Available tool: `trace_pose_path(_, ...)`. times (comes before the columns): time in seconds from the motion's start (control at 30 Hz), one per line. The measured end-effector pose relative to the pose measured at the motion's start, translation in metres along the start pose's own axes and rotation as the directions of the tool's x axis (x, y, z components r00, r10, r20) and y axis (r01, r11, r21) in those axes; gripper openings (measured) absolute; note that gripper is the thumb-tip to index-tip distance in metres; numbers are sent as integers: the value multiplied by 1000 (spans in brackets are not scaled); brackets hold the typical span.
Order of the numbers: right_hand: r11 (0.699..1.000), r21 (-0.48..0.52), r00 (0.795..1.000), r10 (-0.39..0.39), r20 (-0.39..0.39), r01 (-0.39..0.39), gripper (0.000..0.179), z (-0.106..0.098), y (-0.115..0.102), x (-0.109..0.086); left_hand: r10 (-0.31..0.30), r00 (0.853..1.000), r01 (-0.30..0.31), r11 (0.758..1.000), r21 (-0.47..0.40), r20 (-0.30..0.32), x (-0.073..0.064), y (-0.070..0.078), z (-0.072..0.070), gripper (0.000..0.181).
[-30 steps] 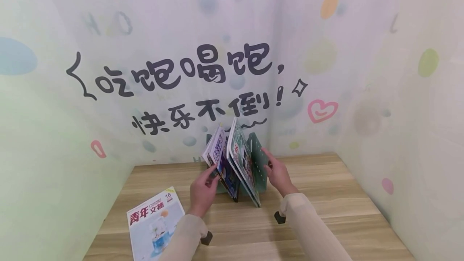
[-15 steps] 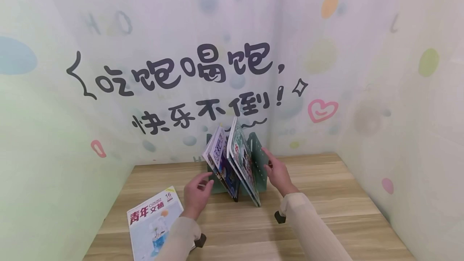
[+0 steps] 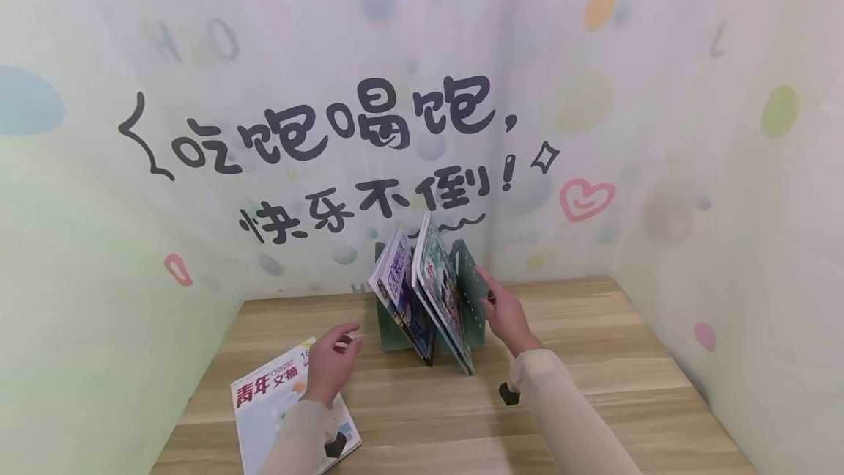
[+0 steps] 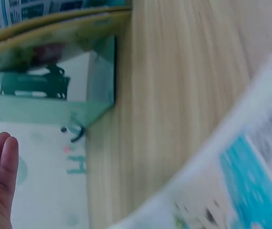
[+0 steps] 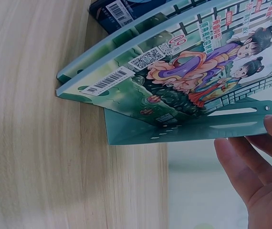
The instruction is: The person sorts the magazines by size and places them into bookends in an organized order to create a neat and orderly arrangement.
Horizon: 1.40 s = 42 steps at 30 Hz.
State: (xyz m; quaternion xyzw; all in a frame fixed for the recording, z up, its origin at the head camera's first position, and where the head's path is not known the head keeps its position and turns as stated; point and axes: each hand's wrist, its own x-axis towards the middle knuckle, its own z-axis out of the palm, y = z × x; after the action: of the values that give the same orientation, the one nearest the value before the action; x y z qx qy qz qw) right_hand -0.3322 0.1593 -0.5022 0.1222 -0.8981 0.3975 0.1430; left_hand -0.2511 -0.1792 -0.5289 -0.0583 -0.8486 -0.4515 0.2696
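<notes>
A green book stand (image 3: 471, 286) sits against the back wall with several magazines leaning left in it. Those on the right have a green illustrated cover (image 5: 207, 71); the left ones show a purple cover (image 3: 399, 277). My right hand (image 3: 509, 319) pinches the stand's right side panel (image 5: 188, 132), thumb on one face and fingers on the other. Off to the left, my left hand (image 3: 332, 366) hovers with relaxed fingers, holding nothing. Under it lies a loose magazine (image 3: 253, 416) with a pale blue cover, partly hidden by that hand and sleeve.
The wood-grain table (image 3: 422, 424) carries everything. A printed cloth wall (image 3: 330, 35) with large black characters rises directly behind the stand, and pale walls close both sides. In the left wrist view, a corner of the loose magazine (image 4: 250, 181) appears at lower right.
My left hand has let go of the left magazines and moved left and toward me, over the loose magazine. The right hand and the stand have stayed put.
</notes>
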Motion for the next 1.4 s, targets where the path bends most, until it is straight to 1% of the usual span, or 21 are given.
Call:
trace_pose_path(0.1, 1000, 2, 1000, -8, -7, 9, 65, 0, 0, 0, -46, 999, 46, 999, 23, 1, -3, -6, -7, 23)
trace_pose_path(0.23, 1000, 6, 1000, -11, -16, 12, 66, 0, 0, 0, -104, 994, 103, 994, 43, 20, -7, -14, -14, 25)
trace_pose_path(0.43, 1000, 7, 1000, 0, 3, 0, 67, 2, 0, 0, -185, 981, 177, 977, 121, 55, -17, -36, -21, 31)
trace_pose_path(0.57, 1000, -1, 1000, -4, 4, 4, 67, 2, -1, 0, -237, 968, 221, 960, 170, 84, -24, -49, -26, 36)
trace_pose_path(0.6, 1000, -3, 1000, -5, 1, 5, 66, 2, -1, -1, -254, 963, 235, 956, 176, 94, -25, -51, -27, 37)
trace_pose_path(0.7, 1000, -2, 1000, -11, -2, 11, 66, 2, -2, -1, -295, 949, 273, 946, 175, 111, -28, -57, -33, 40)
trace_pose_path(0.77, 1000, -2, 1000, -13, 0, 13, 66, 1, -3, -1, -316, 943, 295, 940, 174, 109, -29, -60, -37, 40)
trace_pose_path(0.8, 1000, -1, 1000, -10, 2, 10, 66, 1, -3, -1, -332, 937, 311, 934, 175, 106, -29, -60, -40, 41)
trace_pose_path(0.87, 1000, 0, 1000, 1, 9, -1, 66, 0, -4, 0, -361, 927, 341, 923, 180, 98, -28, -62, -46, 42)
trace_pose_path(1.03, 1000, -7, 999, 25, 22, -25, 68, -1, -3, 1, -399, 916, 380, 896, 231, 41, -27, -67, -57, 46)
trace_pose_path(1.13, 1000, -3, 1000, 22, 20, -22, 68, -1, -3, 1, -421, 907, 406, 873, 269, -3, -28, -69, -63, 50)
trace_pose_path(1.17, 1000, -3, 1000, 20, 19, -20, 68, -1, -3, 1, -417, 909, 403, 868, 291, -17, -28, -70, -65, 50)
trace_pose_path(1.3, 999, 0, 999, 35, 24, -35, 68, -1, -2, 1, -431, 898, 436, 839, 327, -91, -31, -75, -74, 53)
trace_pose_path(1.33, 999, 0, 999, 40, 24, -40, 68, -1, -2, 1, -438, 892, 449, 831, 328, -109, -32, -76, -76, 53)
trace_pose_path(1.37, 999, -1, 999, 39, 23, -39, 68, -1, -2, 2, -455, 881, 471, 819, 328, -128, -32, -77, -78, 53)
trace_pose_path(1.4, 999, 0, 999, 41, 20, -41, 67, -2, -2, 2, -482, 865, 501, 802, 326, -142, -33, -77, -80, 55)
